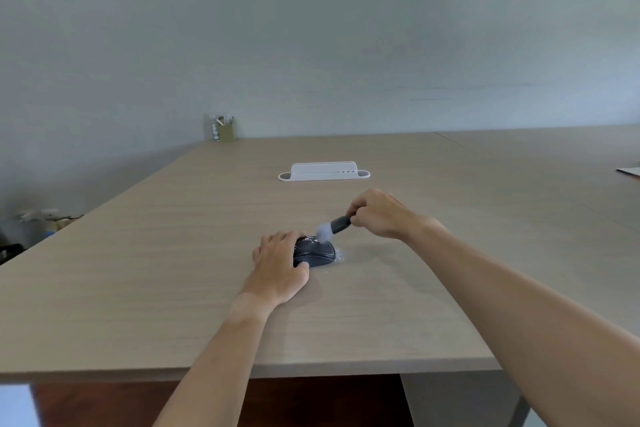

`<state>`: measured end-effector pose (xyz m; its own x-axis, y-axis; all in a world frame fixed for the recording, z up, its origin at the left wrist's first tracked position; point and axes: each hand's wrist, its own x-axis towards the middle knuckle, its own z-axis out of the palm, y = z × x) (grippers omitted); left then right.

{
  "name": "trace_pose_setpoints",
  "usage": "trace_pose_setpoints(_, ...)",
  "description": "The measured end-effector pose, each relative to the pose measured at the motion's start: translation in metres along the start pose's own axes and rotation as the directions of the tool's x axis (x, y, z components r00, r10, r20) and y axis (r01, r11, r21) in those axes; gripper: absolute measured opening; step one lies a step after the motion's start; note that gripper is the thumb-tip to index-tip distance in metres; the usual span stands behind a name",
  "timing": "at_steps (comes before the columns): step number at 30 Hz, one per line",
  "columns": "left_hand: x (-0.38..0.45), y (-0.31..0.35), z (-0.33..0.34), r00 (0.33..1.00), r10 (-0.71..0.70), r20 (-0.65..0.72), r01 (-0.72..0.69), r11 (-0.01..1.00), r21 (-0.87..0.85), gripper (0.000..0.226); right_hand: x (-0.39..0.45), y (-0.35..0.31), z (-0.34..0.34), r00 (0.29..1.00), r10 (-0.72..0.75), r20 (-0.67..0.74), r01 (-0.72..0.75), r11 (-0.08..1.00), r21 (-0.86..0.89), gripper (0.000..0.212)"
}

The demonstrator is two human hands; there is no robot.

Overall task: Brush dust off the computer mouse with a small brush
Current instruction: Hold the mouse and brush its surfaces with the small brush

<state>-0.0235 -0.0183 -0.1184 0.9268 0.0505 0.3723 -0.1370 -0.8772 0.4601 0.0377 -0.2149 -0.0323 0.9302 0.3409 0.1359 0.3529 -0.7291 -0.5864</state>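
Left hand [277, 265] clamps dark rounded plastic computer mouse [317, 253] from its left side, pinning it to light wood-grain tabletop [173, 288]. Right hand [379, 213] closed around small brush with dark handle and pale bristle tuft [332, 227]. Bristles touch mouse's far top edge; handle slants up-right toward right hand. Mouse long axis roughly left-right, between hands. White specks on mouse top and on table just right of it. Likely next: sweep rightward, away from left hand.

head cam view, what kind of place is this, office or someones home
Probably an office or meeting room: a long bare wood-look table against a plain wall, a white cable-outlet tray set in its middle, and a pen holder at the far corner. A computer mouse fits that.
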Motion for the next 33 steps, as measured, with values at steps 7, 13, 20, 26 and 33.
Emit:
trace_pose_setpoints(7, 0.001, -0.004, 0.001, 0.999, 0.028, 0.017, -0.028, 0.999, -0.029, 0.052, 0.005, 0.003, 0.006, 0.996, 0.026, 0.091, -0.014, 0.991, -0.132, 0.036)
trace_pose_setpoints(13, 0.005, -0.004, 0.003, 0.999, 0.023, 0.025, -0.023, 1.0, -0.017, 0.055, 0.007, 0.009, 0.001, 0.998, 0.052, 0.027, -0.051, 0.998, -0.035, 0.027)
trace_pose_setpoints(20, 0.005, -0.003, 0.005, 0.998, 0.054, -0.026, -0.05, 0.99, 0.129, 0.055, 0.001, 0.005, 0.018, 0.995, 0.05, 0.091, -0.041, 0.994, -0.101, 0.031)
trace_pose_setpoints(26, 0.005, -0.002, 0.006, 0.999, 0.042, -0.033, -0.037, 0.989, 0.14, 0.056, 0.003, 0.002, 0.007, 1.0, 0.025, 0.0, -0.024, 0.998, -0.06, 0.032)
trace_pose_setpoints(33, 0.003, -0.003, 0.004, 0.998, 0.058, -0.012, -0.056, 0.993, 0.099, 0.06, -0.003, 0.014, 0.001, 0.993, 0.086, 0.086, -0.073, 0.987, -0.143, 0.038)
